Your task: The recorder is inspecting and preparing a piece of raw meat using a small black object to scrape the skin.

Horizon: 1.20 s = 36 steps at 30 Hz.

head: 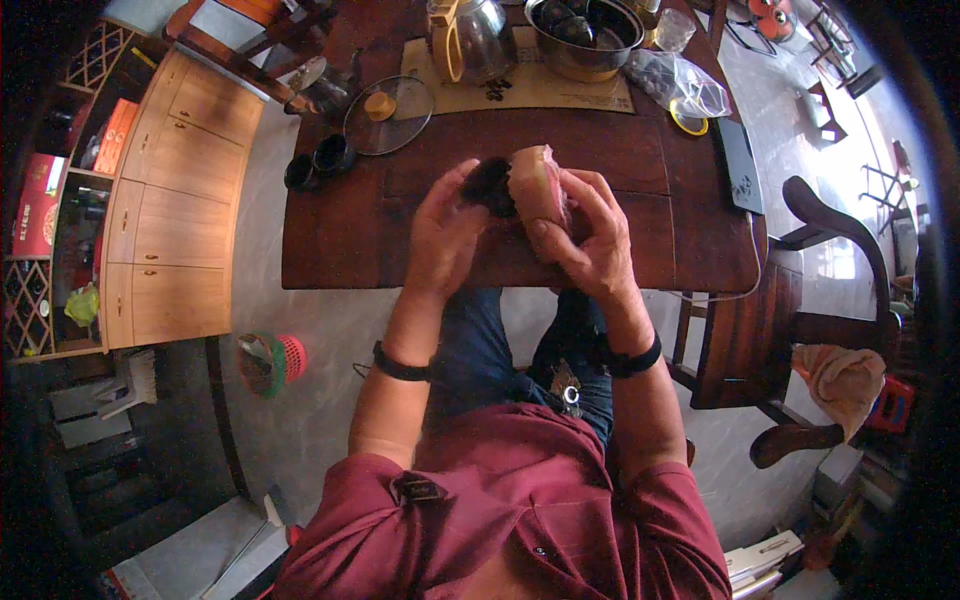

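Note:
Above the near part of the dark wooden table [442, 259], my right hand [589, 232] grips a thick pale-pink chunk of what looks like raw pork [536, 184], thumb in front and fingers behind. Its pale face is turned to the left and a redder face to the right. My left hand [450, 232] holds a black, rough-edged object [489, 186] against or very near the chunk's left side. Blur and shadow keep me from telling what the black object is.
Across the table are a glass jug [484, 45], a metal pot [581, 60], a glass lid [401, 124], dark cups [334, 154], a plastic bag [675, 79] and a dark flat device [739, 169] with a cable. A wooden chair [750, 337] stands right, a basket [274, 364] left on the floor.

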Each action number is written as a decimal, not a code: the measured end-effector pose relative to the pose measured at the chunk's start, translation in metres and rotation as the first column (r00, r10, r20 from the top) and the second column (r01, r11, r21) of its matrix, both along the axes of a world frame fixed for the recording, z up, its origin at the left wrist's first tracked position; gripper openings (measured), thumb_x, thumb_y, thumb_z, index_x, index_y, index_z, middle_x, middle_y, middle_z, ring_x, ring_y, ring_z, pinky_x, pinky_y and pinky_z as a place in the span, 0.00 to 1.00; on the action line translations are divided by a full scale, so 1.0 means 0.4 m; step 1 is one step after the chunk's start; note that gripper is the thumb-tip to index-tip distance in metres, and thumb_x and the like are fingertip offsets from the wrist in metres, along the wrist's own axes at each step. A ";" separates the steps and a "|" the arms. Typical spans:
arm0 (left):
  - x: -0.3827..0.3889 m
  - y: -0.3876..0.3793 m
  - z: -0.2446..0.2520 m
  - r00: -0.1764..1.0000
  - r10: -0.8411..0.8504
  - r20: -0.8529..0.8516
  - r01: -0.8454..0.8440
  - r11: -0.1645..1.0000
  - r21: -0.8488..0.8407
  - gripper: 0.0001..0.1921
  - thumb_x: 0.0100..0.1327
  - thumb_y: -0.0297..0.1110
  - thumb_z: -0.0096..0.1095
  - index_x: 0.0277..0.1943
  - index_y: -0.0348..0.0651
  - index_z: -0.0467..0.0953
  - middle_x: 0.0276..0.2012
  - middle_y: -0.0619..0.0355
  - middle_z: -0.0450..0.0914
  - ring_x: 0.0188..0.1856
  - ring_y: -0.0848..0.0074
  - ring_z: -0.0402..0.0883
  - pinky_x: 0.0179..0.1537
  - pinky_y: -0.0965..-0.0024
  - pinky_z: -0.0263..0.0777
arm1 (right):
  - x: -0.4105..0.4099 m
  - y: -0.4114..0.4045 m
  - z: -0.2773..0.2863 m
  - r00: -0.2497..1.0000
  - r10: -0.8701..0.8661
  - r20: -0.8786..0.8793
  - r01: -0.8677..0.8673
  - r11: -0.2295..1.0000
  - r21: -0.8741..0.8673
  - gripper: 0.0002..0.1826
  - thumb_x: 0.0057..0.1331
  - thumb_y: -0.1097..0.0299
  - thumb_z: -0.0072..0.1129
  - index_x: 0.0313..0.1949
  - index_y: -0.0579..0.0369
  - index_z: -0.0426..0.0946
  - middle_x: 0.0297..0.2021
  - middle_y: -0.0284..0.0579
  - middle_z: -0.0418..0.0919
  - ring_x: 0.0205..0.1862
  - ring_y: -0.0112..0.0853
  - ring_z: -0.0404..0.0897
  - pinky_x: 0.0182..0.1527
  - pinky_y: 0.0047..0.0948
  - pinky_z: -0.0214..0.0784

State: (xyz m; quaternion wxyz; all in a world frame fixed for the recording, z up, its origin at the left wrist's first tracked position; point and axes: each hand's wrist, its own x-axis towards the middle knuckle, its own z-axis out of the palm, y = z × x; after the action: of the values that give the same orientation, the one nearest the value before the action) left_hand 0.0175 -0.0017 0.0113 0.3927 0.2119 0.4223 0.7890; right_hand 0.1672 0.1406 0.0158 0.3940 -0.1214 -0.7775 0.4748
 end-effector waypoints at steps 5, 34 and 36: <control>-0.009 -0.001 -0.016 0.999 -0.032 -0.022 0.033 0.999 0.016 0.29 0.64 0.21 0.69 0.68 0.34 0.70 0.63 0.49 0.77 0.64 0.64 0.77 0.68 0.61 0.70 | 0.000 -0.001 0.003 0.999 0.001 0.040 -0.004 0.998 0.058 0.28 0.58 0.68 0.75 0.58 0.55 0.79 0.55 0.52 0.79 0.55 0.45 0.82 0.56 0.39 0.76; -0.017 -0.009 -0.031 0.994 -0.103 0.036 0.095 0.980 0.173 0.31 0.64 0.31 0.75 0.68 0.34 0.71 0.62 0.51 0.78 0.63 0.65 0.77 0.68 0.58 0.70 | -0.001 0.001 0.013 0.996 -0.005 0.085 0.006 1.000 -0.010 0.28 0.59 0.65 0.73 0.60 0.54 0.79 0.54 0.51 0.80 0.54 0.44 0.82 0.55 0.39 0.77; -0.028 -0.013 -0.022 0.985 -0.106 0.138 0.076 0.975 0.209 0.31 0.65 0.32 0.73 0.69 0.35 0.70 0.61 0.51 0.78 0.63 0.65 0.78 0.67 0.57 0.72 | -0.001 0.003 0.014 0.995 0.074 0.067 -0.078 0.995 0.054 0.29 0.58 0.66 0.74 0.60 0.54 0.79 0.54 0.51 0.80 0.54 0.44 0.82 0.54 0.38 0.77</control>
State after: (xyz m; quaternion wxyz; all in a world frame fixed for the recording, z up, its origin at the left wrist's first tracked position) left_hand 0.0062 -0.0071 0.0025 0.4352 0.2108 0.2988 0.8227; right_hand 0.1670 0.1419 0.0212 0.3534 -0.0958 -0.8072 0.4631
